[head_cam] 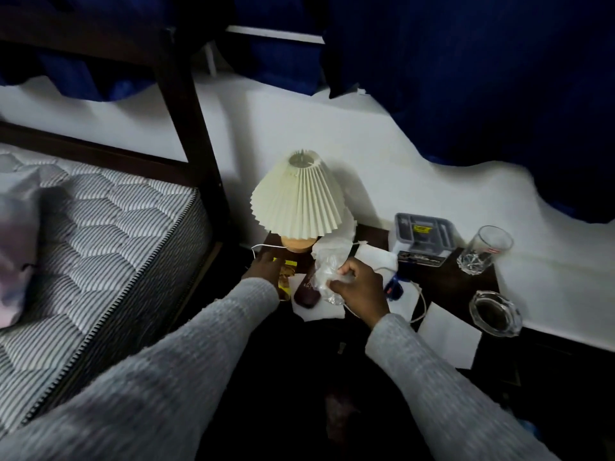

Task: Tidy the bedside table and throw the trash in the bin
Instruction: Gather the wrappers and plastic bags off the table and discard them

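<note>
Right hand: the right hand [361, 287] is pinched shut on a crumpled clear plastic wrapper [327, 272], held just above the worktop [446, 281]
Left hand: the left hand [264, 267] reaches in at about 9 o'clock from the wrapper, fingers laid flat over a yellow packet [283, 281]; I cannot tell whether it grips it
Wrapper and hands: the wrapper sits between the two hands, touching only the right one, with a dark brown case [306, 292] lying on white paper [316, 309] just below it
Lamp: a pleated cream lamp [298, 194] stands at 12 o'clock from the left hand, near its fingertips
Tissue: a crumpled white tissue [332, 242] lies at 12 o'clock from the wrapper, beside the lamp base
Right side of worktop: a grey box [422, 236] at 2 o'clock from the right hand, a drinking glass [484, 249] farther right, a glass ashtray [495, 313] at 3 o'clock
Bed: a bare striped mattress [100, 234] lies well to the left
</note>
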